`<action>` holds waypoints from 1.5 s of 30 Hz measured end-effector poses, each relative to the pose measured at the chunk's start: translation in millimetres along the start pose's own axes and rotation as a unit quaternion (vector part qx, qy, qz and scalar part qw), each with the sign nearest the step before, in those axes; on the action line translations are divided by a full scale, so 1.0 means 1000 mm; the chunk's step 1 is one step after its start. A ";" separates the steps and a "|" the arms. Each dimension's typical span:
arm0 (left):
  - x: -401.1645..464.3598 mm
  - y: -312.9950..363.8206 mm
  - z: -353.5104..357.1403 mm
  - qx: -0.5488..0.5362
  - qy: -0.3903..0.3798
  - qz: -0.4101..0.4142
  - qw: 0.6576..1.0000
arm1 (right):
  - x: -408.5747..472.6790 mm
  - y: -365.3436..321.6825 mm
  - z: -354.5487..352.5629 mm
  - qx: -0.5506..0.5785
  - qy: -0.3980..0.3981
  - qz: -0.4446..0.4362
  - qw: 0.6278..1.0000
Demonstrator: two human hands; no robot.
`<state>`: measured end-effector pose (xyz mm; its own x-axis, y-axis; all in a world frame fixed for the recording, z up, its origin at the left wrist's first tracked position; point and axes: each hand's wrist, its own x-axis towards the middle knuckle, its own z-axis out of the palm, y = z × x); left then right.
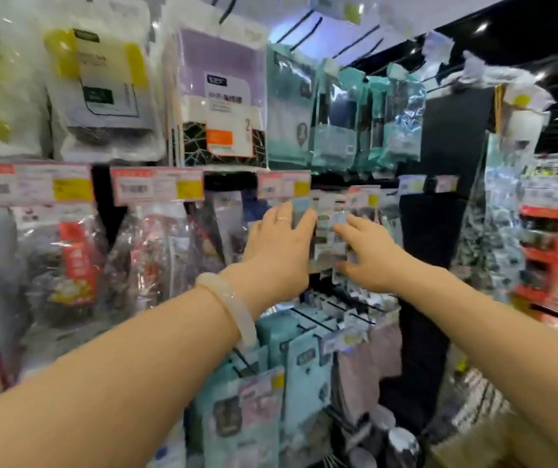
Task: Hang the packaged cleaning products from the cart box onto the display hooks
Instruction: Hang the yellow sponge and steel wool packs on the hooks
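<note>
Both arms are stretched out toward the far middle of a packed shop display, and both hands meet on the same thing: a small clear plastic packet with pale grey and green printing [328, 231], which sits in the middle row just under the strip of price tags. The left hand [279, 246], with a thin ring on one finger and a pale translucent bangle [228, 307] on the wrist, has its fingers curled round the packet's left edge. The right hand [369, 253] comes in from the right, index finger laid across the packet's front and the thumb tucked under its lower edge, so it looks like a pinch, though motion blur makes the contact fuzzy. I can't tell whether the packet is already on a hook or just held against the row. Above, on the upper row, hang big packs: a white and yellow bagged one [102, 79] at the left, a lilac and black boxed one [222, 92] beside it, then a run of teal and clear pouches [342, 113] to the right. Pink and yellow price labels [157, 185] line the rail between rows. Near and low, light blue pouches [304, 373] hang on black wire hooks [308, 319]. A red shelf unit [554, 251] stands off at the far right.
</note>
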<state>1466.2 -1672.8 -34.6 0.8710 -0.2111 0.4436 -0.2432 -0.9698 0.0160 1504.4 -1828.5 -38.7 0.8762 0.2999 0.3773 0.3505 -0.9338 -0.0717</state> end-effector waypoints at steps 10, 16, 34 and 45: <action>0.035 0.129 0.189 -0.059 -0.183 0.041 0.980 | -0.073 0.187 0.120 -0.004 -0.133 0.153 0.979; 0.056 0.217 0.297 -0.070 -0.272 0.081 0.956 | -0.118 0.307 0.181 -0.003 -0.202 0.233 0.951; 0.109 0.397 0.571 -0.159 -0.541 0.191 0.803 | -0.243 0.500 0.380 0.150 -0.303 0.567 0.751; 0.080 0.460 0.743 -0.173 -0.672 0.120 0.710 | -0.296 0.570 0.514 0.243 -0.255 0.712 0.607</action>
<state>1741.5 -2226.0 -657.7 0.3509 -0.5158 -0.7816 -0.3407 -0.8478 0.4065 1614.9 -2349.6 -665.4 0.3492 -0.6071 -0.7138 -0.9357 -0.1851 -0.3004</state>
